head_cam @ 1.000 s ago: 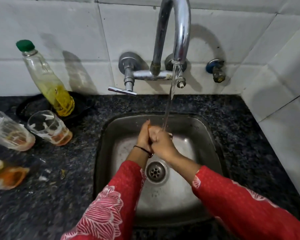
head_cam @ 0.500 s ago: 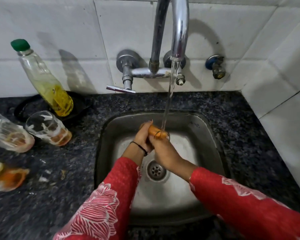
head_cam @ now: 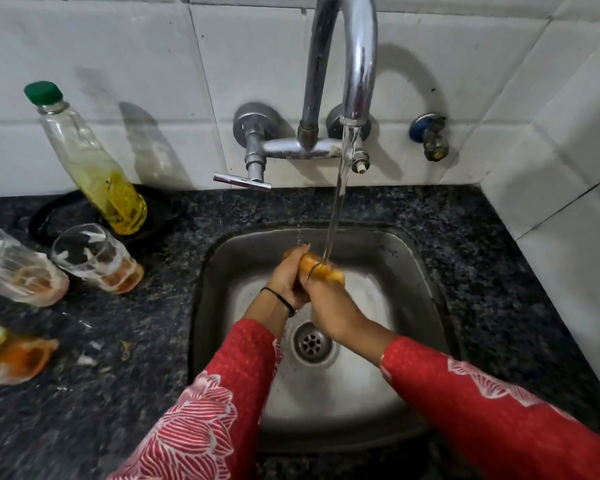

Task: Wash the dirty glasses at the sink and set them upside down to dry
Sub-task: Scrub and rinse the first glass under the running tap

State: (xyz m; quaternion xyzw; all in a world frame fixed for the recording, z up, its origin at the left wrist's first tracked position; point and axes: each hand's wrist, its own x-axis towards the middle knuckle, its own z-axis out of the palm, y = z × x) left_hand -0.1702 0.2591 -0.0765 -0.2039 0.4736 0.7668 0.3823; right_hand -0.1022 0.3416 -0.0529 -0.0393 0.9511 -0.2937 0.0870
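Over the steel sink [head_cam: 205, 306], both my hands hold one glass [head_cam: 326, 270] on its side under the running water. The glass looks orange with residue. My left hand [head_cam: 286, 280] wraps its far end and my right hand [head_cam: 331, 308] grips it from below, hiding much of it. The stream from the tap [head_cam: 359, 74] hits the glass at its rim. Three dirty glasses lie tipped on the dark counter at the left: a first glass [head_cam: 18, 268], a second glass [head_cam: 97, 259] and a third glass [head_cam: 13, 356] at the frame edge, all with orange dregs.
A bottle with a green cap [head_cam: 94, 168] and yellow liquid leans on a black plate [head_cam: 66, 216] behind the glasses. A tap lever [head_cam: 241, 180] sticks out left of the spout. The drain [head_cam: 312, 342] lies below my hands. Tiled walls close the back and right.
The glass was hidden between my hands; it now shows orange under the stream as my hands have shifted along it. The counter glasses have not moved.
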